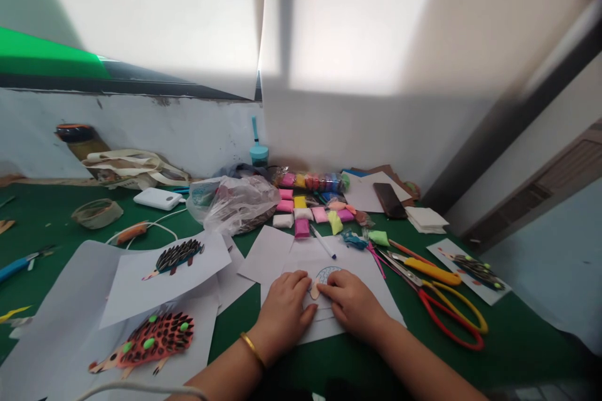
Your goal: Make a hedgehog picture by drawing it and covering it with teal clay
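A small flat piece of peach modelling clay (315, 291) lies on a white sheet (301, 257), at the left end of a blue-line drawing of a rounded body with short marks (329, 274). My right hand (353, 304) rests on the drawing, its index fingertip touching the clay's right side. On the left, my left hand (286, 306) lies on the paper with its fingers extended beside the clay and its thumb apart. Neither hand visibly grips anything. A gold bangle (253, 351) circles the left wrist. Parts of the drawing are hidden under the right fingers.
Clay packets (302, 227) and a pen (323, 242) lie beyond the hands. Right are scissors (451, 310), a yellow-handled cutter (433, 270) and a phone (389, 200). Left are hedgehog pictures, one red (157, 339), one dark (179, 255), and a plastic bag (235, 200).
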`<state>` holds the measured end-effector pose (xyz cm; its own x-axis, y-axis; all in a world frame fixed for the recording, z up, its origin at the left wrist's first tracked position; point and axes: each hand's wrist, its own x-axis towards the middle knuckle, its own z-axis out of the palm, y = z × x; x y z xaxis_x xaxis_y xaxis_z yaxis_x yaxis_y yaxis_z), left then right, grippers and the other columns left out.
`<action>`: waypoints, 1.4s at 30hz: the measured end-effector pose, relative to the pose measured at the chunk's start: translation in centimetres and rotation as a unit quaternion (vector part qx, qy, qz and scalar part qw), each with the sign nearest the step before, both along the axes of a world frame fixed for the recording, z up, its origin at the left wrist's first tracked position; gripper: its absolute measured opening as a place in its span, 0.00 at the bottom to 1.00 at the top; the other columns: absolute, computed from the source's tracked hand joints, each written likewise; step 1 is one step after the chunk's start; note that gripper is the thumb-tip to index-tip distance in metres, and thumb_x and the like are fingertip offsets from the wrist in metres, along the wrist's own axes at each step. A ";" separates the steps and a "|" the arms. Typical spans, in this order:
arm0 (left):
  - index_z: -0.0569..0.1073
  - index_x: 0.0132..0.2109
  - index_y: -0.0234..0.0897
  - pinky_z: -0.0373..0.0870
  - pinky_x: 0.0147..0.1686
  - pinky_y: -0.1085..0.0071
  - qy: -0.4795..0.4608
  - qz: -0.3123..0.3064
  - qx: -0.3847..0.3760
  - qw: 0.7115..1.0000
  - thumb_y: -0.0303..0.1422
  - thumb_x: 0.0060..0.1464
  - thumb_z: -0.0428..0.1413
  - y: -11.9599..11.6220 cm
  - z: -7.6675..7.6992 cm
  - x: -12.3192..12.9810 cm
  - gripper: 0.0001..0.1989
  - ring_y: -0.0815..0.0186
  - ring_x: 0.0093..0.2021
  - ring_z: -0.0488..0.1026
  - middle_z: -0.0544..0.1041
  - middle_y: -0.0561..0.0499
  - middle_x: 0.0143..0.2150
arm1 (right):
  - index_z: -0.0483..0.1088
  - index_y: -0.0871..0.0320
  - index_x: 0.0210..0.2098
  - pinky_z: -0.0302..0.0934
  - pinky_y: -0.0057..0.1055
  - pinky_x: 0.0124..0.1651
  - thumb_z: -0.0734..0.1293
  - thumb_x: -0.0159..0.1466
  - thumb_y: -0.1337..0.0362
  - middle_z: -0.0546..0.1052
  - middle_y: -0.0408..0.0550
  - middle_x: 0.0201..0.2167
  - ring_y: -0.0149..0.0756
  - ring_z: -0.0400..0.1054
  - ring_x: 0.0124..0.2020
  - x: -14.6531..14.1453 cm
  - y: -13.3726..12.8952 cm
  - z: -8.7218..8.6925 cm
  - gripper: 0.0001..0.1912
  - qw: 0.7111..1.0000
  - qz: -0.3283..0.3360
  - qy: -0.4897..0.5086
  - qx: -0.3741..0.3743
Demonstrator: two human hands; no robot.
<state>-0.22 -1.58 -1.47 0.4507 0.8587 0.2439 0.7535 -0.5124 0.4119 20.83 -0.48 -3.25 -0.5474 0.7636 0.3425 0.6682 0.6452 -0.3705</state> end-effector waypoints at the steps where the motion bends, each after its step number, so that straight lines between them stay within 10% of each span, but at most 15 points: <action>1: 0.71 0.54 0.36 0.66 0.56 0.52 -0.001 0.000 0.000 1.000 0.31 0.52 0.60 0.0 0.0 0.0 0.21 0.51 0.55 0.69 0.72 0.42 0.56 | 0.74 0.55 0.50 0.61 0.37 0.44 0.62 0.56 0.76 0.71 0.51 0.39 0.41 0.64 0.40 0.0 0.0 0.0 0.24 1.000 -0.001 0.003 -0.003; 27: 0.71 0.51 0.39 0.66 0.57 0.53 -0.044 -0.001 -0.008 0.999 0.28 0.50 0.61 0.3 -0.5 -0.3 0.20 0.53 0.55 0.69 0.73 0.44 0.56 | 0.73 0.54 0.51 0.60 0.36 0.44 0.62 0.56 0.76 0.71 0.50 0.38 0.40 0.64 0.40 -0.5 -0.2 0.3 0.25 1.000 -0.003 0.000 -0.012; 35: 0.72 0.42 0.37 0.68 0.54 0.54 -0.047 0.031 -0.026 0.998 0.29 0.47 0.65 0.4 -0.3 -0.1 0.15 0.53 0.53 0.70 0.73 0.44 0.54 | 0.76 0.55 0.33 0.59 0.35 0.41 0.62 0.57 0.75 0.72 0.49 0.33 0.39 0.64 0.37 -0.1 -0.4 0.6 0.13 0.998 0.006 0.057 -0.006; 42: 0.72 0.40 0.38 0.68 0.52 0.57 -0.036 0.026 -0.014 0.999 0.29 0.48 0.64 0.6 -0.3 0.0 0.11 0.54 0.51 0.71 0.74 0.46 0.52 | 0.76 0.53 0.42 0.58 0.35 0.43 0.62 0.54 0.76 0.71 0.47 0.35 0.39 0.64 0.39 -0.5 -0.5 0.4 0.20 1.000 0.014 0.017 -0.018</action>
<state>-0.19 -1.02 -1.76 0.3876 0.8873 0.2498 0.7461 -0.4611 0.4802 20.28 -0.95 -2.86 -0.5582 0.7600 0.3330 0.6364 0.6496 -0.4160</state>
